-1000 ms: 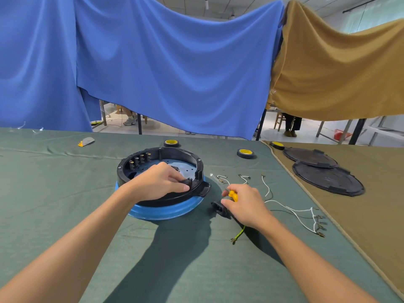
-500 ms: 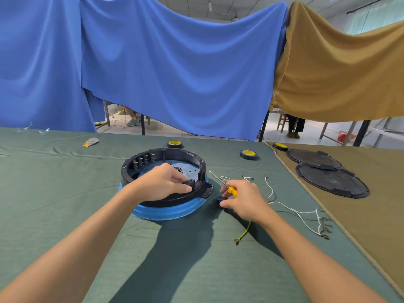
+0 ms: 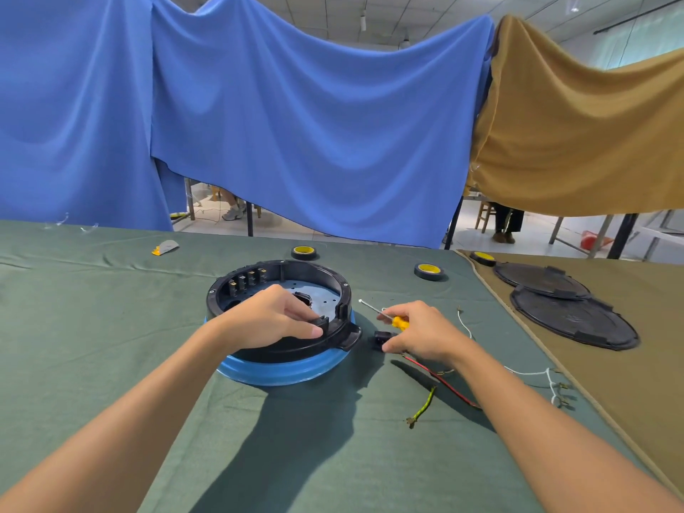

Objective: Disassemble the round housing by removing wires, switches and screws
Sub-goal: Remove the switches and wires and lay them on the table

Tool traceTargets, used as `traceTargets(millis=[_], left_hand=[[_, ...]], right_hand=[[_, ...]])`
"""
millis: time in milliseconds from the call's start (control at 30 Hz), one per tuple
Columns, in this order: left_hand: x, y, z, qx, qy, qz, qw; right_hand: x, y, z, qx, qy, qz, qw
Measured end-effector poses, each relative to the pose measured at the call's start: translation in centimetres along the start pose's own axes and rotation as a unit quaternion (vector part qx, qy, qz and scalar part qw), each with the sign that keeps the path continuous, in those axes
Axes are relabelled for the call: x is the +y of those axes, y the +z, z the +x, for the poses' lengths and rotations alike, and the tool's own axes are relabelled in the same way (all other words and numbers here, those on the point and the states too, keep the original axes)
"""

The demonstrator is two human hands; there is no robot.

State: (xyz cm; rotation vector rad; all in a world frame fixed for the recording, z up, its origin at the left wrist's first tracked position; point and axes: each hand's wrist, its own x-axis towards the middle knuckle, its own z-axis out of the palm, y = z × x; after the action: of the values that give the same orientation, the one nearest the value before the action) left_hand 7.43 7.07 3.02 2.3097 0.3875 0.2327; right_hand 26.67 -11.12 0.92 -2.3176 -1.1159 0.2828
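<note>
The housing (image 3: 296, 269) lies flat on the green worktop (image 3: 111, 327), open side up, black ring on a blue base. Its side lug points right, towards the right hand (image 3: 422, 335).

The left hand (image 3: 270, 320) grips the housing's near rim, fingers curled inside and thumb outside. The right hand is just right of the housing and is curled round a yellow-handled screwdriver (image 3: 400, 322). The screwdriver's long axis runs from the hand away and to the left, and its tip is close to the housing's right rim but clear of it. The right thumb touches a small black switch (image 3: 378, 336) lying just right of the lug.

A red wire (image 3: 444, 383) and a green-yellow wire (image 3: 423, 403) trail towards the viewer, right of the housing. White wires (image 3: 533, 372) lie further right.

Compared with half a second ago, the left hand keeps the same hold. The screwdriver shaft now shows clearly and the red wire has come out from under the right hand.
</note>
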Motion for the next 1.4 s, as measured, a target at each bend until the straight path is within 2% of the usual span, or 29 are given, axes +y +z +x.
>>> traceTargets(millis=[100,167,233,300,367,433,500,600,733,800,900,1000,1100,1200,1300,1367,1400], left_hand=[[0.2,0.0,-0.2,0.009,-0.003,0.009,1.000],[0.4,0.4,-0.3,0.030,0.007,0.056,0.998],[0.9,1.3,-0.7,0.076,0.001,0.146,0.986],[1.5,2.3,-1.2,0.120,0.018,0.254,0.959],[2.0,3.2,-1.7,0.128,0.049,0.315,0.939],[2.4,3.5,-2.3,0.109,0.062,0.308,0.943],[2.6,2.9,-3.1,0.057,0.065,0.295,0.952],[1.9,-0.1,-4.3,-0.014,0.027,0.293,0.956],[-0.9,-3.6,-5.1,0.006,-0.068,0.280,0.957],[-2.1,-2.7,-5.1,0.024,-0.084,0.330,0.940],[-3.2,-0.6,-4.5,0.095,-0.031,0.423,0.901],[-2.7,0.4,-3.8,0.123,0.009,0.486,0.865],[-1.3,2.2,-2.9,0.127,0.013,0.525,0.841],[0.3,3.7,-2.3,0.143,-0.007,0.483,0.864],[0.3,3.0,-2.4,0.223,-0.070,0.345,0.909],[-1.3,1.4,-2.7,0.320,-0.108,0.292,0.895],[-2.4,0.4,-3.1,0.358,-0.131,0.257,0.888]], right_hand=[[-1.2,-1.0,-1.7,0.080,0.012,0.164,0.983],[-2.5,-0.3,-2.8,0.135,0.041,0.220,0.965],[-4.0,1.2,-3.7,0.150,0.056,0.210,0.964],[-5.7,2.6,-4.4,0.163,0.069,0.195,0.965],[-7.0,3.4,-4.5,0.183,0.087,0.180,0.963],[-7.7,3.8,-4.4,0.190,0.097,0.155,0.965],[-8.1,4.2,-4.3,0.181,0.098,0.124,0.971],[-8.2,4.8,-4.0,0.168,0.099,0.092,0.977],[-8.0,4.9,-2.6,0.170,0.121,0.125,0.970],[-8.1,4.7,-2.0,0.167,0.120,0.155,0.966],[-8.3,4.7,-1.5,0.164,0.102,0.193,0.962],[-8.0,5.4,-2.6,0.185,0.095,0.176,0.962],[-8.0,6.1,-3.7,0.201,0.092,0.144,0.965],[-8.1,5.8,-4.3,0.205,0.072,0.122,0.968],[-8.1,4.6,-4.8,0.253,0.020,0.066,0.965],[-8.2,3.5,-5.0,0.258,-0.040,0.043,0.965],[-8.4,3.0,-4.9,0.233,-0.066,0.041,0.969]])
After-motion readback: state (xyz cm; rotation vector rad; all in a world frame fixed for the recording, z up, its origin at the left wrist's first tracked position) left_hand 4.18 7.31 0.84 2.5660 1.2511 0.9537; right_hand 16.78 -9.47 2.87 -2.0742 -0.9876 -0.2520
